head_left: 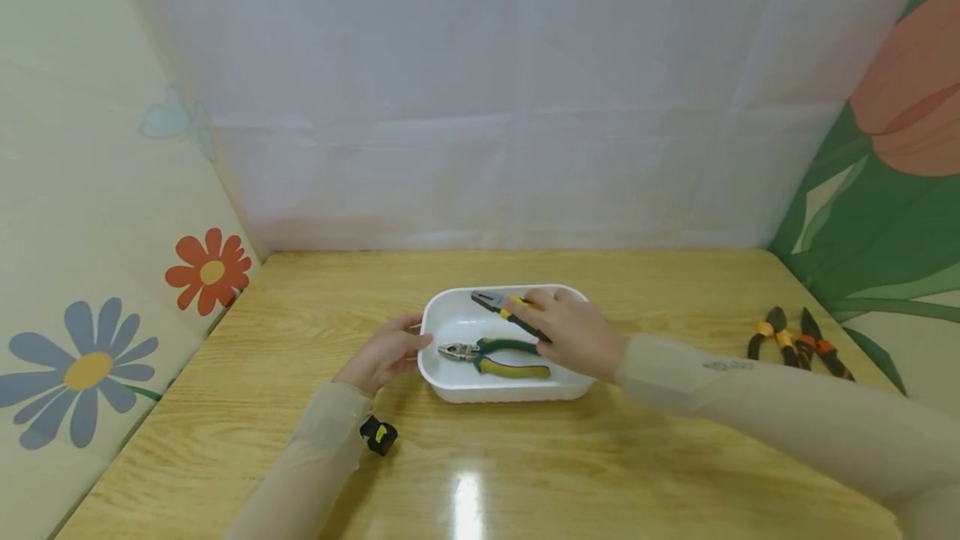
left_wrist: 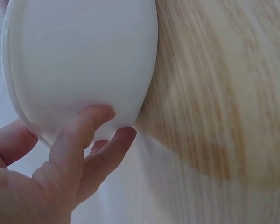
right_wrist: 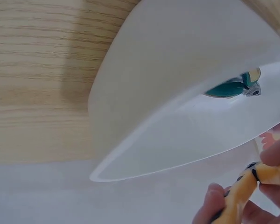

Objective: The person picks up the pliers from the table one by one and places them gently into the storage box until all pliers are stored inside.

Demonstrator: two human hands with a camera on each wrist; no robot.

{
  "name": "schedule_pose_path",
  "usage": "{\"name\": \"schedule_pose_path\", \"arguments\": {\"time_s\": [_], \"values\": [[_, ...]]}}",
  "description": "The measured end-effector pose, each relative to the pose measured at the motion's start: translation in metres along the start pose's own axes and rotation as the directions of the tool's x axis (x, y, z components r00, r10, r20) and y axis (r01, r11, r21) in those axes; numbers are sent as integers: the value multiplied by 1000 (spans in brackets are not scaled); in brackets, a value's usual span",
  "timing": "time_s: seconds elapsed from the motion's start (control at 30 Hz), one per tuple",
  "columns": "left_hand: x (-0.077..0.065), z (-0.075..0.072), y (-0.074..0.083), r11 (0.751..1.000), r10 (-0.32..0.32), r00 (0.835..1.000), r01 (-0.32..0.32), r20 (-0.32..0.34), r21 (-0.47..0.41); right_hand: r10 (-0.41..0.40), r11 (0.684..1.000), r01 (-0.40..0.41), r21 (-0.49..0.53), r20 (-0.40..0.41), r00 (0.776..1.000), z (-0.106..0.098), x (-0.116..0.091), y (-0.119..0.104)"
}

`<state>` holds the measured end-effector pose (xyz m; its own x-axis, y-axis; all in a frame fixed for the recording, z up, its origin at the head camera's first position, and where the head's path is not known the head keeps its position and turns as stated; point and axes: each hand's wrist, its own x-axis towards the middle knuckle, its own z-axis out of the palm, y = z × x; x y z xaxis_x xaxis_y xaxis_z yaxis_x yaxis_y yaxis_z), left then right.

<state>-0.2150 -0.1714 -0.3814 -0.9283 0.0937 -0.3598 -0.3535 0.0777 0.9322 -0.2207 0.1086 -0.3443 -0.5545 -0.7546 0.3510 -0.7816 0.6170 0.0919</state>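
A white plastic tray (head_left: 510, 394) stands on the wooden table. My left hand (head_left: 384, 355) grips its left end, the thumb at the rim and the other fingers against the outer wall (left_wrist: 84, 60). Inside the tray lie combination pliers (head_left: 513, 371) with green and yellow handles, their metal nose toward the left. Above the tray's back right part, my right hand (head_left: 577, 332) holds another pair of pliers (head_left: 491, 301) with yellow and black handles (right_wrist: 242, 191), the nose pointing left. Part of those handles is hidden by the fingers.
On the table's right side lie two more hand tools, one with yellow-black handles (head_left: 780, 336) and one with orange-black handles (head_left: 825, 348). A small black block with a yellow mark (head_left: 380, 435) is beside the left wrist. Walls stand behind and at both sides.
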Motion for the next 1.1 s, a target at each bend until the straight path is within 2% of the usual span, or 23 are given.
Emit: {"name": "schedule_pose_path", "arguments": {"time_s": [0.2, 0.57, 0.83, 1.1], "values": [[1, 0, 0, 1000, -2, 1000, 2, 4, 6, -27, 1000, 27, -10, -6, 1000, 1, 5, -2], [2, 0, -1, 1000, 6, 1000, -6, 6, 8, -28, 1000, 28, 0, 80, 996, 8, 17, -2], [1, -1, -1, 1000, 16, 1000, -16, 19, 3, -41, 997, 30, 76, 144, 989, 8, 25, -1], [1, -1, -2, 1000, 19, 999, -19, 26, -5, -74, 991, 48, 127, 211, 975, 17, 33, 2]]}}
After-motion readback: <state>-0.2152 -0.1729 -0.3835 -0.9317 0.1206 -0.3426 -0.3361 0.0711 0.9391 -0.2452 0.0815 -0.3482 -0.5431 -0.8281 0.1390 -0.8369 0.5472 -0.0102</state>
